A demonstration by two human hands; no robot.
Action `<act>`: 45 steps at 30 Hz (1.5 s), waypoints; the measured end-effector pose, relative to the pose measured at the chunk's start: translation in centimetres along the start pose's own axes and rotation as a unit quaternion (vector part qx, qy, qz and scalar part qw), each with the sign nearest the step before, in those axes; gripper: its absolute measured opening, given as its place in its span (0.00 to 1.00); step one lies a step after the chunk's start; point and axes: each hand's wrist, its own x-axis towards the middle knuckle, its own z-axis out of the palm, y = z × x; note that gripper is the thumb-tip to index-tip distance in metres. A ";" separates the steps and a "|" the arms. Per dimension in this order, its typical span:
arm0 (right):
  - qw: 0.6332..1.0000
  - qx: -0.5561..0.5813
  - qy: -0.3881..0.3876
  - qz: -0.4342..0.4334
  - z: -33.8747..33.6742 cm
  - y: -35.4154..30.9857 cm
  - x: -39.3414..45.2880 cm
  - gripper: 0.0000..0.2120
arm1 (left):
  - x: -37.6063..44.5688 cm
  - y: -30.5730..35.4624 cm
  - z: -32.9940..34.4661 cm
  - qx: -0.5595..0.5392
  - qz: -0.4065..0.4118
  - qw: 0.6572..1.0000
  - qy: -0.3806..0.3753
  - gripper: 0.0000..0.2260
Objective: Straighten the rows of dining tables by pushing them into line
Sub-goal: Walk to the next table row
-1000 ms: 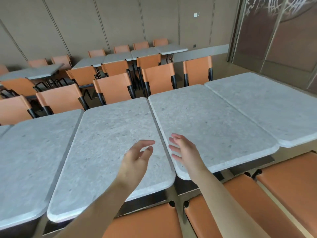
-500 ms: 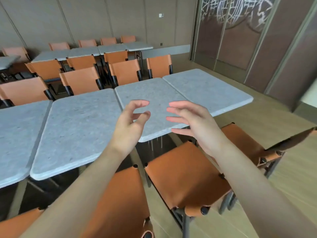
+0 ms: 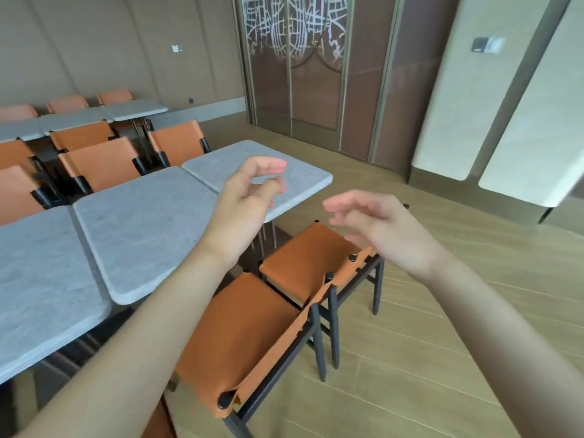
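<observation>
View has swung right since a second ago; both hands now off the table [image 3: 148, 216], raised in air. Left hand [image 3: 243, 203] grip loosely curled, empty; right hand [image 3: 382, 229] grip relaxed, empty. Grey speckled stone-look slabs, rounded corners, butted in a row lower left. Orange leather chairs [image 3: 303, 263] tucked alongside.

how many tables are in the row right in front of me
3 in view: the end table behind the left hand, the middle table, and the near table, cut off at the left edge, so more may be hidden.

right hand [image 3: 384, 230]: fingers [image 3: 339, 205] blurred | nearest table [image 3: 41, 279]: cut off left
</observation>
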 end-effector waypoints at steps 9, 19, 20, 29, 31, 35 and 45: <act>0.995 0.001 0.092 0.025 -21.2 6.4 -1.1 0.12 | 6.6 3.5 22.6 -0.046 0.045 0.993 -0.100 0.09; 0.980 0.082 0.176 0.036 -32.4 12.6 4.2 0.13 | 15.5 2.5 35.5 -0.028 0.029 0.990 -0.138 0.10; 0.979 0.087 0.182 0.038 -33.2 13.4 5.2 0.13 | 16.7 2.0 36.6 -0.029 0.026 0.990 -0.138 0.10; 0.981 0.061 0.174 0.058 -43.0 19.5 18.4 0.12 | 29.9 -5.6 45.8 -0.070 -0.039 0.990 -0.115 0.09; 0.981 0.059 0.172 0.063 -45.1 20.7 22.3 0.12 | 34.0 -6.6 47.7 -0.073 -0.047 0.990 -0.109 0.09; 0.979 0.062 0.175 0.087 -48.2 24.2 28.2 0.12 | 41.0 -8.0 50.9 -0.077 -0.058 0.989 -0.111 0.09; 0.981 0.069 0.156 0.091 -52.0 29.6 40.7 0.11 | 51.3 -13.4 54.2 -0.045 -0.088 0.988 -0.121 0.08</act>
